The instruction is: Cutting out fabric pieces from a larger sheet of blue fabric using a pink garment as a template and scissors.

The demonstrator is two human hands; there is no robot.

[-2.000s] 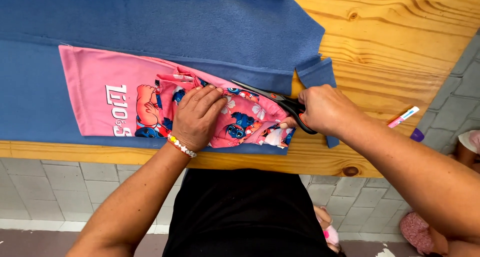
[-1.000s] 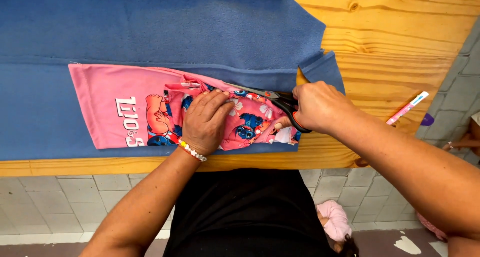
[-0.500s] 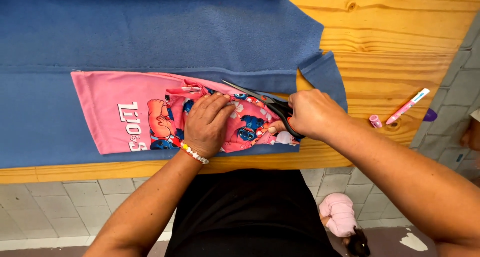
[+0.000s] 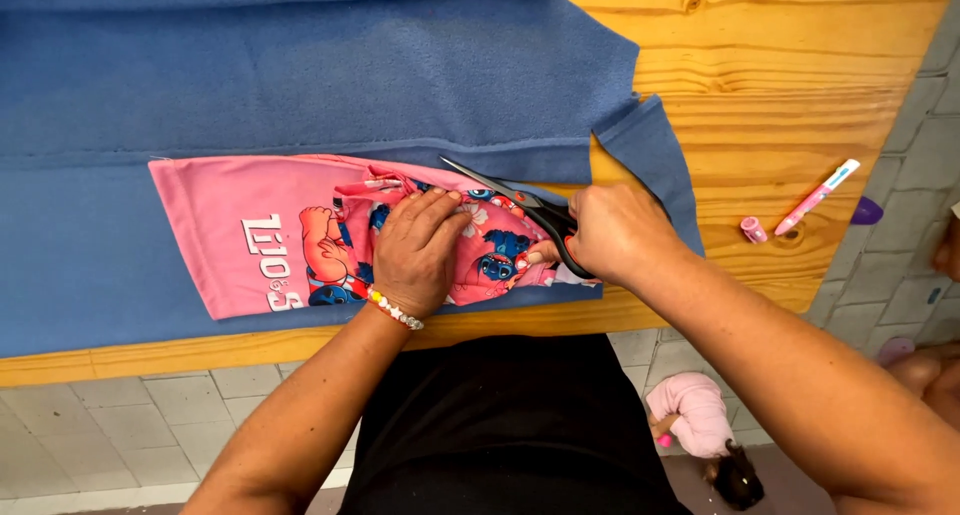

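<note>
Fingers: your right hand point(image 4: 612, 233) grips black scissors point(image 4: 520, 207), blades parted; left hand point(image 4: 418, 251) flat, pinning pink printed garment point(image 4: 260, 237) on blue fleece point(image 4: 330, 75) | progress: fleece cut from right edge to blades, remainder uncut | nearby: pink marker point(image 4: 818, 196), cap point(image 4: 752, 229) on wooden table point(image 4: 780, 65), clear of blades.

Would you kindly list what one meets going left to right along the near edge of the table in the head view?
Pink printed garment → left hand → scissors → right hand → small pink cap → pink and white marker.
</note>
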